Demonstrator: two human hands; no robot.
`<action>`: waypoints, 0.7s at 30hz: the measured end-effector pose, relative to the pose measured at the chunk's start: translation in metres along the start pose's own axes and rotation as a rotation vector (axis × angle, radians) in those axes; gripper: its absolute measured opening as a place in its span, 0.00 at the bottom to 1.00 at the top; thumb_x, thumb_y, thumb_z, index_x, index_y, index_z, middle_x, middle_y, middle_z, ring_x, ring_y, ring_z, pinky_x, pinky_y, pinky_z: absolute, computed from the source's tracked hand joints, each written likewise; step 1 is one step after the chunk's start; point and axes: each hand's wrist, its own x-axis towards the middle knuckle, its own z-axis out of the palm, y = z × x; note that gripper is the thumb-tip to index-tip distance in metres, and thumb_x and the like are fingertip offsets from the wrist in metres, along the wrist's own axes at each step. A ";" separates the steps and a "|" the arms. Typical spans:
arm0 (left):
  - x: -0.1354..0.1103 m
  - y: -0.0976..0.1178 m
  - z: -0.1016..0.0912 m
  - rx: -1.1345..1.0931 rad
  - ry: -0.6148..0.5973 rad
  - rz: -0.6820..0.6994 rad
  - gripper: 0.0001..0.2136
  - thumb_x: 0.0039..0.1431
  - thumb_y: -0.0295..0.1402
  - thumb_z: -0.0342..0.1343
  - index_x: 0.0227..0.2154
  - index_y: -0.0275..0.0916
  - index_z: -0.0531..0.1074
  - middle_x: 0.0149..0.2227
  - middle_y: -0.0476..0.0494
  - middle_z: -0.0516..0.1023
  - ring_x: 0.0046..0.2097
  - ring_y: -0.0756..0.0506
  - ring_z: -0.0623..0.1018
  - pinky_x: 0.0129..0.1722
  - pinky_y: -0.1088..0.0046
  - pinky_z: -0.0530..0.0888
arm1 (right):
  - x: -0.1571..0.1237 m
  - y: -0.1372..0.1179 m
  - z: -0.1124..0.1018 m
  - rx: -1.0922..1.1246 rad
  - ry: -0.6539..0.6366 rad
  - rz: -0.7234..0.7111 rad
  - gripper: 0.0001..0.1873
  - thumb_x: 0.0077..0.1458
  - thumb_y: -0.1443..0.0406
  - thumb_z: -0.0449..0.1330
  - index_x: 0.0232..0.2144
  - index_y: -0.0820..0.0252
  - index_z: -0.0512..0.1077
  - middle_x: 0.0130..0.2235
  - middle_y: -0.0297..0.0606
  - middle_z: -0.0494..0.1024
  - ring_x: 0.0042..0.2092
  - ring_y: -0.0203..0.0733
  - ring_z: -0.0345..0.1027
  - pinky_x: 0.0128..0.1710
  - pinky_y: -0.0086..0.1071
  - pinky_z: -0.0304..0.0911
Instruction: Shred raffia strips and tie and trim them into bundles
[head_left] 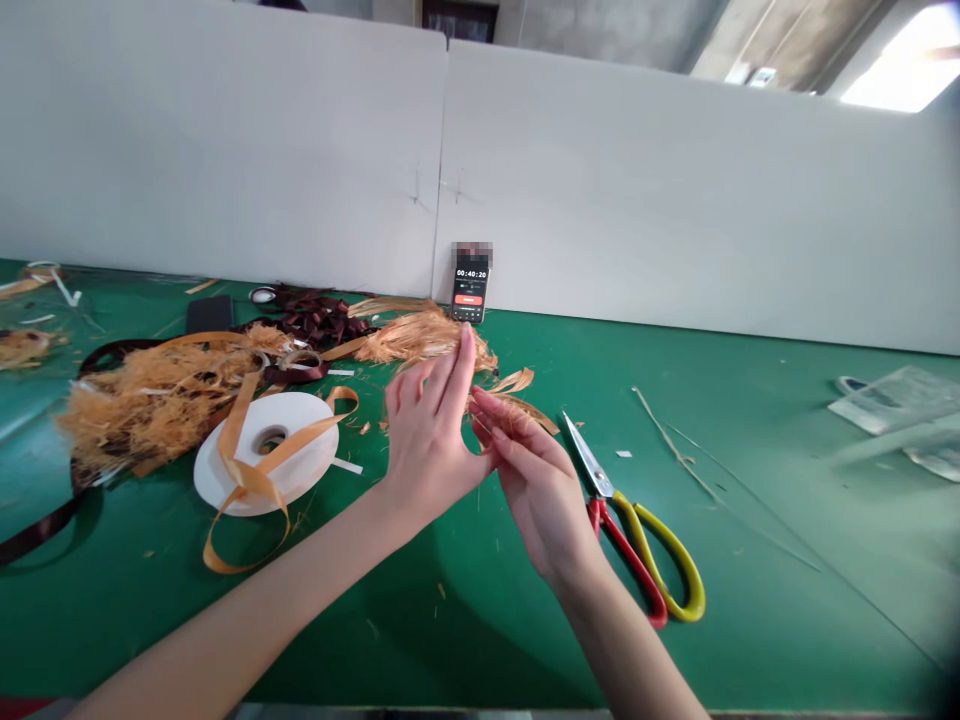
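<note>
Green worktable [780,640], frayed orange ribbon [157,410], white partitions [225,130]

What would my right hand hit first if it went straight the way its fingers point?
Probably your left hand, right in front of the fingertips of your right hand; depth is hard to judge here.

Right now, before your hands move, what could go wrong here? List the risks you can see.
The scissors lie with their pointed blades close to the right hand, so a careless move could nick it. The frayed orange fibres beside the left hand could snag on its fingers and tear loose.
</note>
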 end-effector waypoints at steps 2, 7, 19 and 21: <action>-0.001 -0.002 0.004 0.018 0.011 -0.010 0.41 0.51 0.35 0.57 0.66 0.35 0.45 0.59 0.33 0.68 0.54 0.34 0.69 0.55 0.58 0.60 | 0.001 0.004 -0.002 -0.031 0.029 -0.003 0.15 0.45 0.66 0.64 0.38 0.53 0.80 0.52 0.34 0.77 0.61 0.47 0.61 0.65 0.42 0.48; -0.006 -0.014 0.014 0.065 0.032 -0.008 0.40 0.54 0.38 0.56 0.67 0.37 0.43 0.59 0.33 0.68 0.53 0.35 0.70 0.54 0.57 0.61 | 0.000 0.013 -0.007 -0.057 0.087 0.063 0.18 0.40 0.66 0.67 0.38 0.52 0.80 0.54 0.34 0.76 0.63 0.47 0.58 0.65 0.42 0.46; -0.013 -0.031 0.008 0.098 0.028 0.060 0.45 0.53 0.45 0.57 0.67 0.38 0.40 0.58 0.33 0.70 0.50 0.35 0.72 0.53 0.59 0.60 | -0.011 0.006 -0.009 0.071 0.080 0.194 0.15 0.40 0.63 0.68 0.35 0.60 0.81 0.51 0.40 0.78 0.60 0.51 0.63 0.62 0.40 0.55; -0.016 -0.026 0.006 0.073 0.039 0.052 0.44 0.53 0.44 0.57 0.67 0.37 0.40 0.59 0.32 0.69 0.51 0.35 0.72 0.53 0.59 0.60 | -0.008 0.006 -0.010 0.092 0.108 0.151 0.16 0.41 0.63 0.68 0.37 0.59 0.80 0.51 0.39 0.78 0.60 0.51 0.63 0.63 0.43 0.54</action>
